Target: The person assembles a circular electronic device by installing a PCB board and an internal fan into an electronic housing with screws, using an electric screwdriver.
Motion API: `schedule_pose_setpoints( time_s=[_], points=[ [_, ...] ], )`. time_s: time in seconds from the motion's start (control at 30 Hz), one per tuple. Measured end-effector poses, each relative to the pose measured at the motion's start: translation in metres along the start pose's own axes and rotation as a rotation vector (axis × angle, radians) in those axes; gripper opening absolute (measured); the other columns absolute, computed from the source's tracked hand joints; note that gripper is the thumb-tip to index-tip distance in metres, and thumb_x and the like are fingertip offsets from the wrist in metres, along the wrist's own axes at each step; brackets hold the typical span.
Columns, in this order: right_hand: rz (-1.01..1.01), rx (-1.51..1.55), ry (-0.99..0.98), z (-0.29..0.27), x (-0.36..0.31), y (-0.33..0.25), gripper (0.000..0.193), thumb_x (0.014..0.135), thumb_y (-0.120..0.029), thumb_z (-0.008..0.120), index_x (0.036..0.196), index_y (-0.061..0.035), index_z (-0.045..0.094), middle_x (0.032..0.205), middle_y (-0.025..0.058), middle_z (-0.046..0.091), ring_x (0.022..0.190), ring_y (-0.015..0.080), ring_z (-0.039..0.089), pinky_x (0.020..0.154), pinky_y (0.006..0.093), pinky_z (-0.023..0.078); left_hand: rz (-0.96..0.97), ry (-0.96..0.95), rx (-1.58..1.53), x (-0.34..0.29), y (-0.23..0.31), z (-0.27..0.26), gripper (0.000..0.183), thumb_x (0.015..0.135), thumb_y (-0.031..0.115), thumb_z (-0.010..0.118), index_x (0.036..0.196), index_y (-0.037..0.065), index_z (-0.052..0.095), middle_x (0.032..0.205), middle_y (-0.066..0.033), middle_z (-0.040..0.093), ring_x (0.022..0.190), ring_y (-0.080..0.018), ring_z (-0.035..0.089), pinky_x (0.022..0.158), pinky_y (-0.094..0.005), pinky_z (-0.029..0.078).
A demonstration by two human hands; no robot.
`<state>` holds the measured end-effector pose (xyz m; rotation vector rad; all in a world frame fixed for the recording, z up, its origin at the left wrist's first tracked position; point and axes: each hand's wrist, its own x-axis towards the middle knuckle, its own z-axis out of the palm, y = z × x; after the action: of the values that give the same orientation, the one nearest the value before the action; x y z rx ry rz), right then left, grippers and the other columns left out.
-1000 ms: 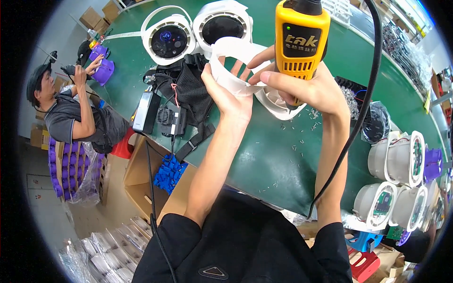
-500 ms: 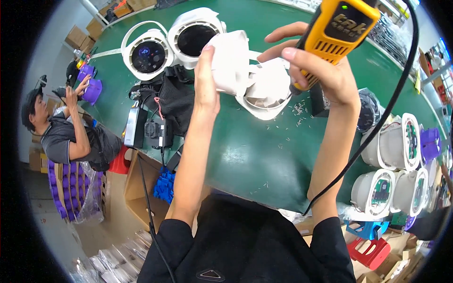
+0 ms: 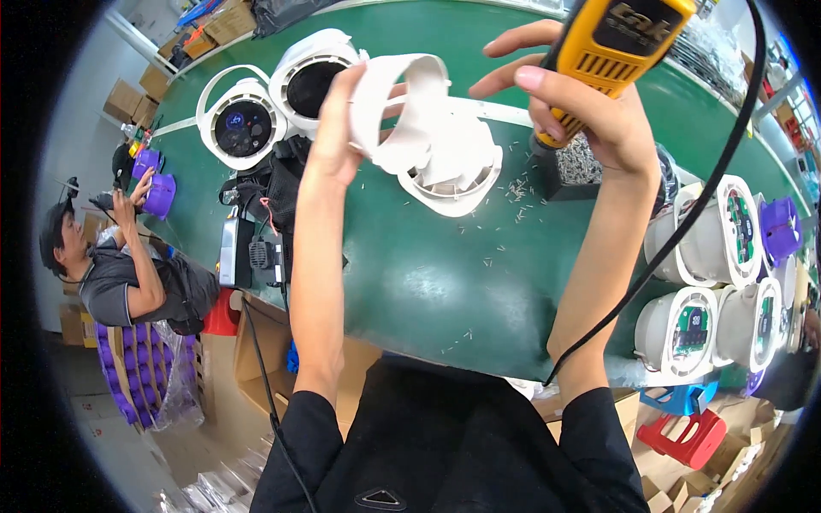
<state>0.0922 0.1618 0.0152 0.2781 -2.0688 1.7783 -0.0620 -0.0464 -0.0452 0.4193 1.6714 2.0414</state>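
Looking down, we go from the biggest thing to the smallest.

Table (image 3: 410,282): green, wide, hard-topped; its far and right edges bend away and run out of view, so we cannot tell how far it reaches.

Housing (image 3: 457,167): white round plastic shell resting on the table just under our hands. We judge it light, stiff and smooth, likely to skid if pushed, with thin vent ribs that could snap. The outer rim looks the safest hold. Its upper part is covered by the bracket.

Bracket (image 3: 402,103): white curved plastic band held above the housing and touching or nearly touching it; we cannot tell which. We judge it light, a little springy, slick, and best gripped across its broad flat side.

Driver (image 3: 611,56): yellow corded tool, top cut off by the frame, tip hidden behind our hand. We judge it the heaviest thing in hand, rigid, with the cable (image 3: 684,231) tugging it sideways.

Left hand (image 3: 338,128): closed around the bracket's left side, thumb inside the curve.

Right hand (image 3: 590,120): wrapped on the driver's body, forefinger stretched out toward the bracket.

Finished lamps (image 3: 265,107): two white ones stand beyond our left hand, more sit at the right edge, partly cut off.

Shavings (image 3: 513,192): pale specks scattered beside the housing; too small to say whether screws or swarf.
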Motion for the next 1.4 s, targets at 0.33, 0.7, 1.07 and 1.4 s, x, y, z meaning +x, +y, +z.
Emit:
schedule_pose_setpoints(
  time_s=[0.33, 0.7, 1.07, 1.4],
  points=[
    [-0.024, -0.057, -0.037, 0.001, 0.002, 0.000, 0.036, 0.084, -0.024, 0.072, 0.110, 0.0003, 0.069, 0.091, 0.0192, 0.075, 0.045, 0.0028, 0.047, 0.044, 0.0182, 0.040, 0.145, -0.020, 0.109, -0.024, 0.000, -0.002, 0.064, 0.096, 0.051, 0.049, 0.137, 0.003, 0.056, 0.128, -0.0148, 0.064, 0.115, -0.0243, 0.061, 0.098, -0.0411, 0.048],
    [-0.073, -0.030, -0.077, 0.001, 0.003, 0.001, 0.037, 0.085, -0.026, 0.069, 0.111, 0.0013, 0.068, 0.092, 0.0194, 0.075, 0.046, 0.0028, 0.047, 0.043, 0.0186, 0.039, 0.021, 0.204, -0.156, -0.011, -0.027, -0.046, 0.067, 0.095, 0.057, 0.047, 0.142, 0.010, 0.051, 0.131, -0.0192, 0.061, 0.117, -0.0325, 0.059, 0.104, -0.0499, 0.041],
    [0.001, -0.046, -0.074, 0.003, 0.002, 0.002, 0.040, 0.083, -0.022, 0.069, 0.112, 0.0047, 0.065, 0.091, 0.0209, 0.074, 0.047, 0.0037, 0.046, 0.045, 0.0194, 0.040, 0.617, -0.131, 1.216, -0.017, -0.049, 0.034, 0.067, 0.088, 0.046, 0.066, 0.144, 0.012, 0.051, 0.150, -0.0276, 0.038, 0.139, -0.0447, 0.037, 0.114, -0.0507, 0.033],
    [-0.005, -0.055, -0.086, -0.001, 0.004, 0.002, 0.040, 0.084, -0.024, 0.069, 0.112, 0.0040, 0.065, 0.091, 0.0214, 0.074, 0.046, 0.0037, 0.046, 0.045, 0.0192, 0.040, 0.548, -0.134, 0.957, -0.017, -0.024, 0.016, 0.072, 0.074, 0.045, 0.079, 0.133, 0.008, 0.061, 0.139, -0.0241, 0.054, 0.128, -0.0364, 0.052, 0.108, -0.0442, 0.041]
  ],
)
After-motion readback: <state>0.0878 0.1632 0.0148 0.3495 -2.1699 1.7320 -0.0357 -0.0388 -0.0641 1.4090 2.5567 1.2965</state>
